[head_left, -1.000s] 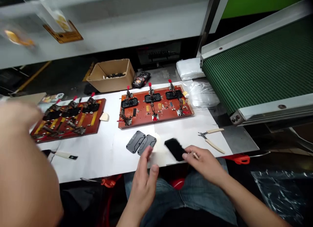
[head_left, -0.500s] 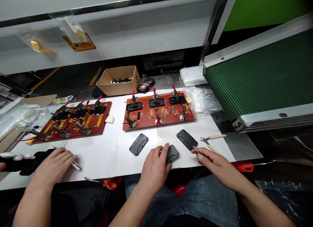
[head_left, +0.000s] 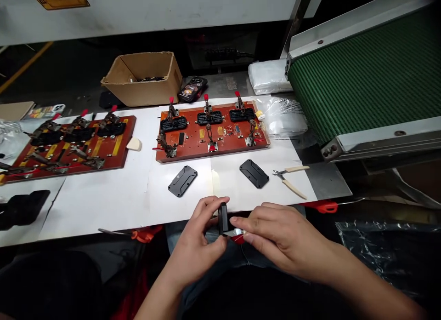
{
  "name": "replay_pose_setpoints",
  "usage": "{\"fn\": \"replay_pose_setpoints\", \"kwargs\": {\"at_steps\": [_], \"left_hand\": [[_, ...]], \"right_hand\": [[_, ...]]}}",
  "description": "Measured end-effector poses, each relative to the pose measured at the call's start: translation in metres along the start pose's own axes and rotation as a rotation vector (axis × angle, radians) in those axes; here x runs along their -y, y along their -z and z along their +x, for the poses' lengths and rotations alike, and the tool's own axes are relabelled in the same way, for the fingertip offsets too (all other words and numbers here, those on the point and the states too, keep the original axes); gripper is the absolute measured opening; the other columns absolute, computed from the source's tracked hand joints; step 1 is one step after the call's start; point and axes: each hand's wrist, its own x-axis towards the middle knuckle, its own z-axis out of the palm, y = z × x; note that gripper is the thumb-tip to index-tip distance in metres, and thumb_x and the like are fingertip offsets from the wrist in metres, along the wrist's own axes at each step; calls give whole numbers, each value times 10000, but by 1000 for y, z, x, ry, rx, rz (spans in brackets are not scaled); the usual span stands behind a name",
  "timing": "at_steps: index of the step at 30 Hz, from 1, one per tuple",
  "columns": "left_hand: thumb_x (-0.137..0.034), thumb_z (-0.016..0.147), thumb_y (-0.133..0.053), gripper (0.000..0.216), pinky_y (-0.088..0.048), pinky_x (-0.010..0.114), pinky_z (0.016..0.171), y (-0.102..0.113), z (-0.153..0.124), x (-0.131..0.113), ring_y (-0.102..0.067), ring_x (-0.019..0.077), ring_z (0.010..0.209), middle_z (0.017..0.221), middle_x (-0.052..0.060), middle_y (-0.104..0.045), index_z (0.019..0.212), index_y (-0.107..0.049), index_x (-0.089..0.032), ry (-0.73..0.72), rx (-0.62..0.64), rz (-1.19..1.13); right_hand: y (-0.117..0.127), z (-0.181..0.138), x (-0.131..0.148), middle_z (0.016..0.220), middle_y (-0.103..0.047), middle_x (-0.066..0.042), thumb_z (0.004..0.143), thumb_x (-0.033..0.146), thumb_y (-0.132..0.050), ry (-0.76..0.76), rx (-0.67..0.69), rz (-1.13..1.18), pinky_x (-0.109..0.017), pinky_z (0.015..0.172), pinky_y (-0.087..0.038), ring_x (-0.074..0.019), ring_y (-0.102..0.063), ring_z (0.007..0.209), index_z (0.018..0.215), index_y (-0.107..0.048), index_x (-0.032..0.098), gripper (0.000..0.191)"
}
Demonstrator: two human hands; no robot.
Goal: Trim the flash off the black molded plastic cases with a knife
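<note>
My left hand [head_left: 200, 237] grips a black plastic cover [head_left: 223, 218] by its edges, thumb below and fingers above, with the cover turned up on its side. Pinched in my right hand [head_left: 275, 232] is a small knife [head_left: 237, 232]; its blade meets the cover's lower end, and most of its handle is hidden by the fingers. Two more black plastic covers lie flat on the white sheet, one on the left [head_left: 183, 181] and one on the right [head_left: 254, 174]. Side cutters [head_left: 291, 177] with cream handles rest beside the right one.
Behind the covers stands a red-brown fixture board [head_left: 193, 150] with toggle clamps and black parts; a similar board [head_left: 120, 157] is farther left. A cardboard box [head_left: 144, 92], a phone [head_left: 193, 89] and plastic bags [head_left: 270, 76] line the back. A green conveyor [head_left: 358, 76] slopes at right.
My left hand has lifted the middle cover from the table and turned it on edge. The right hand has brought the knife to it. A co-worker's hand at left has left view; the view tilted down.
</note>
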Motion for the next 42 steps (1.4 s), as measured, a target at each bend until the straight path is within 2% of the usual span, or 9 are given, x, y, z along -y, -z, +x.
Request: {"fn": "replay_pose_setpoints", "kwargs": {"at_steps": [7, 16, 23, 27, 33, 36, 38, 40, 42], "left_hand": [[45, 822, -552, 820, -468, 266, 1186, 3, 0, 0, -465, 159, 1433, 1458, -15, -450, 1467, -543, -460, -4, 20, 44], [44, 824, -557, 820, -492, 351, 1190, 4, 0, 2, -504, 186, 1395, 1450, -9, -453, 1467, -537, -464, 0, 45, 72], [47, 826, -553, 821, -480, 293, 1182, 1, -1, 0, -501, 166, 1396, 1469, -8, -455, 1484, -523, -443, -8, 61, 81], [18, 834, -584, 791, -487, 309, 1174, 0, -3, 0, -491, 192, 1416, 1477, 16, -459, 1489, -534, -422, -5, 70, 95], [-39, 853, -623, 748, -486, 320, 1163, 1, -6, -9, -530, 207, 1368, 1465, 46, -469, 1505, -546, -398, 5, 144, 98], [-72, 873, -648, 681, -487, 317, 1152, 0, -6, -7, -525, 218, 1383, 1469, 47, -485, 1472, -577, -388, 40, 132, 3], [-141, 899, -690, 692, -491, 347, 1149, -6, -8, -4, -557, 230, 1364, 1454, 53, -531, 1520, -516, -391, 107, 77, -160], [-294, 902, -764, 815, -506, 385, 1130, -15, -11, -2, -609, 247, 1315, 1417, 68, -591, 1608, -370, -395, 172, -27, -389], [-515, 849, -815, 950, -528, 422, 1096, -21, -15, -1, -633, 292, 1294, 1415, 113, -604, 1636, -310, -349, 175, -116, -560]], "right_hand": [[-1, -2, 1, 1020, -692, -40, 1164, 263, -476, -21, 6, -43, -348, 786, -428, -218, -596, 881, 1455, -635, 227, 334], [-2, -1, 2, 1024, -676, -30, 1151, 245, -509, -11, -17, -46, -337, 772, -424, -205, -586, 868, 1446, -638, 214, 323], [-2, -4, 4, 998, -684, -31, 1156, 261, -494, -22, 17, -75, -346, 750, -422, -209, -593, 852, 1447, -637, 235, 326], [2, -4, -5, 981, -696, -44, 1167, 284, -464, -18, -5, -104, -347, 745, -440, -220, -610, 853, 1447, -638, 240, 333], [12, 1, -32, 1026, -720, -62, 1153, 308, -471, -241, -150, -193, -366, 832, -489, -247, -665, 930, 1430, -667, 237, 347], [9, 1, -29, 1064, -700, -42, 1137, 347, -534, -295, -143, -16, -342, 835, -506, -228, -670, 953, 1367, -661, 250, 280], [-2, -2, -21, 1086, -681, -40, 1094, 401, -629, -257, -99, 127, -324, 823, -531, -225, -670, 963, 1240, -648, 247, 213], [-18, -9, -12, 1145, -667, -58, 1045, 444, -703, -152, -93, 205, -317, 810, -573, -240, -680, 988, 1208, -608, 261, 263], [-37, -15, -9, 1286, -648, -97, 1057, 437, -678, -24, -201, 175, -317, 829, -620, -270, -698, 1076, 1336, -571, 293, 331]]}}
